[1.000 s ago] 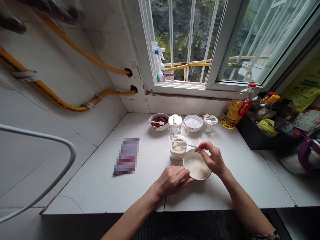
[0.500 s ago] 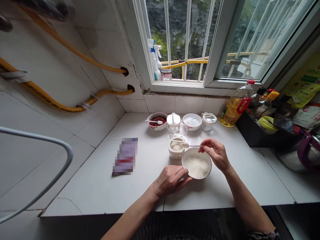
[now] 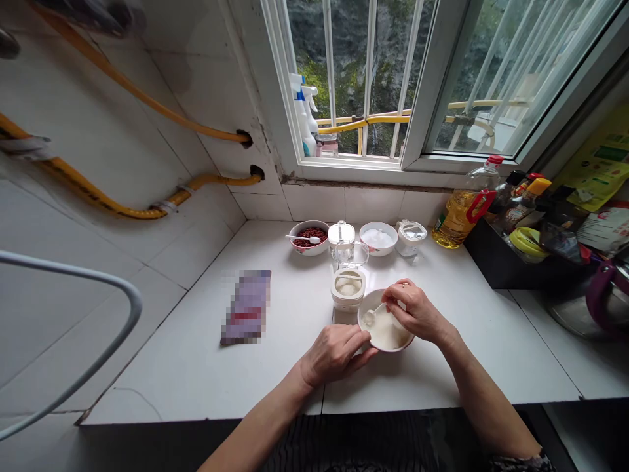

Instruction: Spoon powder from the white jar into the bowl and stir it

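Note:
My left hand (image 3: 339, 354) grips the near left rim of a white bowl (image 3: 362, 324), thumb and fingers closed on its edge. Pale granular powder (image 3: 390, 333) lies in the bowl. Pinched in my right hand (image 3: 413, 308) is a small white spoon (image 3: 372, 316), its scoop low inside the bowl over the powder. Just behind and left of the bowl stands a square white seasoning jar (image 3: 348, 301) with its clear lid (image 3: 350, 252) raised; similar pale powder shows inside. My right hand hides the bowl's far right rim.
Along the wall stand a bowl of dried red peppers (image 3: 319, 249) with a spoon, a lidded jar (image 3: 341, 231), a bowl of white grains (image 3: 378, 252) and another jar (image 3: 411, 244). An oil bottle (image 3: 452, 219) and black condiment box (image 3: 486, 265) are right; a blurred purple packet (image 3: 247, 308) lies left.
My right hand has brought the spoon from over the seasoning jar down into the bowl, tilting it. My left hand stays on the rim.

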Motion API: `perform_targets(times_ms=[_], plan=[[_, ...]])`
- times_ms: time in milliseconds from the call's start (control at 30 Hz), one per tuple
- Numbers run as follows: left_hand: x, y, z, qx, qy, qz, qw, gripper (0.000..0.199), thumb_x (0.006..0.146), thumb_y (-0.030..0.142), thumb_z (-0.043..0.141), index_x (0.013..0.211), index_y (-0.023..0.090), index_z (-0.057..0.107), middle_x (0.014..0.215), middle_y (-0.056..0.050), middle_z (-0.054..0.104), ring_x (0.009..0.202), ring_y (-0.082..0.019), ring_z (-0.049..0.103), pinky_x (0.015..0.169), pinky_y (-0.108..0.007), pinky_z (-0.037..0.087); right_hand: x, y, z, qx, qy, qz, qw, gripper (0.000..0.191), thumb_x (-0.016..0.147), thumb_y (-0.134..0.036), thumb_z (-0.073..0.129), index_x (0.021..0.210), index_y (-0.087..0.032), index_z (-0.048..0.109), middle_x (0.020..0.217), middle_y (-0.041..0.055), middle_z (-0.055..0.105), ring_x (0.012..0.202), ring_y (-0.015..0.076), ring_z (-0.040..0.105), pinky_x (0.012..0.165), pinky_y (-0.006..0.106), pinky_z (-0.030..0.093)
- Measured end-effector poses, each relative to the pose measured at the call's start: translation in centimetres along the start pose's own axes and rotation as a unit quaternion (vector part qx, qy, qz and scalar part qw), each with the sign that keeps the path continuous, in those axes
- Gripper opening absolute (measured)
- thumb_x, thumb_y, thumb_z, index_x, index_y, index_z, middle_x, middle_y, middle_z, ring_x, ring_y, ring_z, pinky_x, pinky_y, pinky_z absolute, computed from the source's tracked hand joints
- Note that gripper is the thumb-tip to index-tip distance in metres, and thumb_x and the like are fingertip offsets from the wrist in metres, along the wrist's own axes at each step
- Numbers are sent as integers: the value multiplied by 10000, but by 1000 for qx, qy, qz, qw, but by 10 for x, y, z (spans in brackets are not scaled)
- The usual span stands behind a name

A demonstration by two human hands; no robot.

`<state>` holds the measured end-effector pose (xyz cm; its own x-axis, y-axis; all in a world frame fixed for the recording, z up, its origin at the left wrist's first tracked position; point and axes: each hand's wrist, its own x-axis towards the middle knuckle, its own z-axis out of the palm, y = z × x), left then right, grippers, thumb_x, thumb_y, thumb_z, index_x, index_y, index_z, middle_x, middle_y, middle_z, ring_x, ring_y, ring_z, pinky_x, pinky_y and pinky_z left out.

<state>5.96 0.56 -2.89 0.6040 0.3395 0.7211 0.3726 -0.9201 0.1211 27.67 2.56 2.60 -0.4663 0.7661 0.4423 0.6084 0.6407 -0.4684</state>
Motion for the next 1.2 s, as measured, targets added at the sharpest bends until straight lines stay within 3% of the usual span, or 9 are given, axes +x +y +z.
perform_targets(times_ms=[233, 567, 767, 1033, 1133, 1200], plan=[[1, 0, 0, 8, 2, 3, 1000, 186, 990, 279, 459, 855, 169, 527, 593, 23, 550, 481, -119, 504, 466, -272, 328, -1, -2, -4, 54, 25, 102, 993, 202, 770, -61, 457, 734, -222, 574, 698, 12, 670, 744, 196, 570, 730, 322, 453], [1, 0, 0, 3, -4, 3, 1000, 182, 993, 279, 455, 864, 170, 524, 605, 22, 559, 492, -118, 514, 477, -263, 337, 0, 2, -2, 62, 47, 157, 984, 184, 748, -121, 451, 674, -223, 585, 597, -2, 645, 707, 193, 563, 763, 324, 432], [0, 0, 0, 4, -5, -1, 1000, 186, 990, 286, 452, 865, 173, 529, 606, 23, 559, 496, -111, 511, 478, -255, 339, 0, 6, -2, 51, 52, 169, 983, 199, 726, -115, 443, 647, -224, 590, 586, -4, 641, 723, 196, 564, 781, 329, 436], [1, 0, 0, -2, -3, -1, 1000, 184, 979, 274, 470, 847, 167, 540, 601, 14, 563, 487, -120, 513, 462, -264, 347, 1, 0, 5, 77, 16, 125, 989, 207, 688, -79, 466, 637, -234, 593, 639, 3, 672, 784, 213, 569, 776, 340, 465], [1, 0, 0, -2, -2, -1, 1000, 172, 972, 271, 481, 850, 165, 539, 601, 13, 566, 487, -117, 518, 463, -257, 346, 2, 1, 2, 139, 37, 163, 976, 177, 702, -113, 472, 623, -221, 587, 583, -2, 643, 688, 190, 575, 732, 330, 474], [1, 0, 0, -2, -1, 0, 1000, 170, 974, 272, 479, 854, 166, 536, 602, 14, 568, 487, -116, 519, 465, -252, 344, 3, 3, 0, 209, 58, 214, 952, 145, 703, -147, 479, 640, -208, 594, 543, -14, 614, 584, 164, 558, 654, 309, 473]])
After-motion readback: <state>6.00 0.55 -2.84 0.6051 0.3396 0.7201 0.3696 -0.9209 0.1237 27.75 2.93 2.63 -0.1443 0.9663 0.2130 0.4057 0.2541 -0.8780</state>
